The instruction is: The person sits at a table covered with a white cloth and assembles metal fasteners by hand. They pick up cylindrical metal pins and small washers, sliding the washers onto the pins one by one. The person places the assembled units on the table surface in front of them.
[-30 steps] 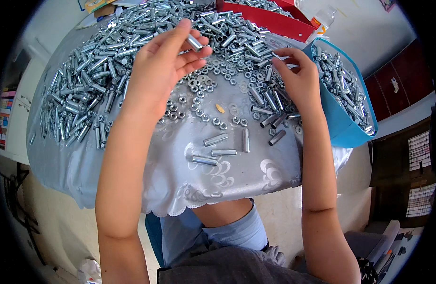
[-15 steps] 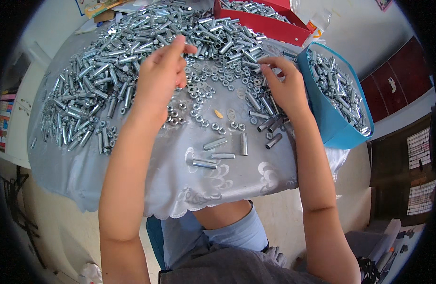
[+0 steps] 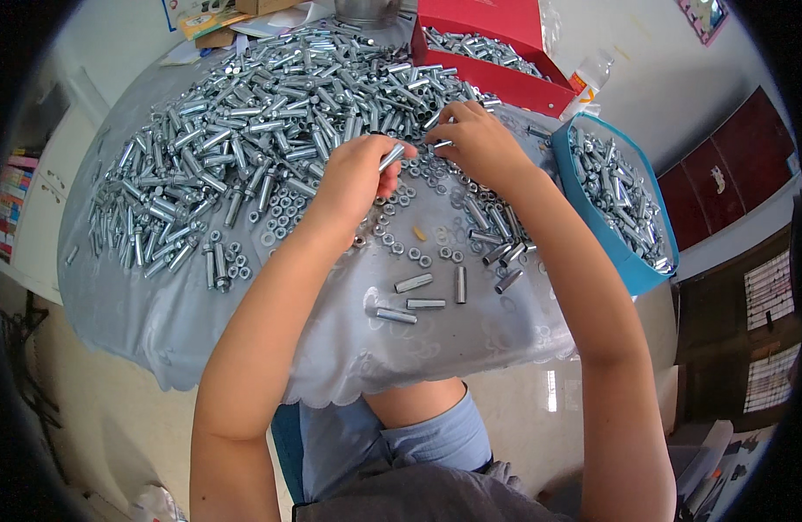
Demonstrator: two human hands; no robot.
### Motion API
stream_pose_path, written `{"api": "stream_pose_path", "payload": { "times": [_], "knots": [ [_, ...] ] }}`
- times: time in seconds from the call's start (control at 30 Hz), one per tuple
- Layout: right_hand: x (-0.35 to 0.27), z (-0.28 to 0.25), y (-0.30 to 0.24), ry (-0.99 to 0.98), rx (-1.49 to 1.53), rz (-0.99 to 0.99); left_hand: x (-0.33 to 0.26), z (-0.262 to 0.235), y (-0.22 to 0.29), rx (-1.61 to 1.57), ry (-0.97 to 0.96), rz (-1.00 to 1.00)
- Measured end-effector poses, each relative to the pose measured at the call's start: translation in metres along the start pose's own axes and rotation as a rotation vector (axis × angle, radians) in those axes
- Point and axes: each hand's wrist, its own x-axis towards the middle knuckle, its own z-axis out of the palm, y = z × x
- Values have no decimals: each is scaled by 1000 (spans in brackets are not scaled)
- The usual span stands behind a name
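My left hand (image 3: 353,187) is closed over the middle of the table, with a short shiny metal sleeve (image 3: 391,157) between thumb and fingers. Just right of it, my right hand (image 3: 483,146) has its fingers bent in a pinch at the front edge of the pile. A small bright piece of metal shows at those fingertips, too hidden to name. Below the hands lie loose hex nuts (image 3: 399,249) and flat washers (image 3: 442,235). The big pile of metal expansion bolts and sleeves (image 3: 270,113) spreads beyond and to the left.
A red box (image 3: 505,85) of metal parts stands at the back, beside a plastic bottle (image 3: 592,74). The blue bin (image 3: 623,261) at right is full of bolts. Several sleeves (image 3: 425,304) lie near the scalloped edge of the grey tablecloth (image 3: 331,348).
My left hand has come down and to the right, and the sleeve in it now shows. My right hand has moved left, so the two hands are close together. The view has shifted slightly.
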Motion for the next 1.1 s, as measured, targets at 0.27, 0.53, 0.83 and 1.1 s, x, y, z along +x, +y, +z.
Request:
{"api": "stream_pose_path", "payload": {
  "times": [0.27,0.53,0.83,1.1],
  "knots": [
    [-7,-2,-14,264,379,56,-3,6,1,-4,4,57],
    [-13,12,-21,126,105,65,3,3,-8,39,-11,89],
    [-29,-4,-29,303,741,442,3,8,-25,406,49,424],
    [-37,-32,-36,354,1433,535,-2,13,-23,689,52,480]
  ]
}}
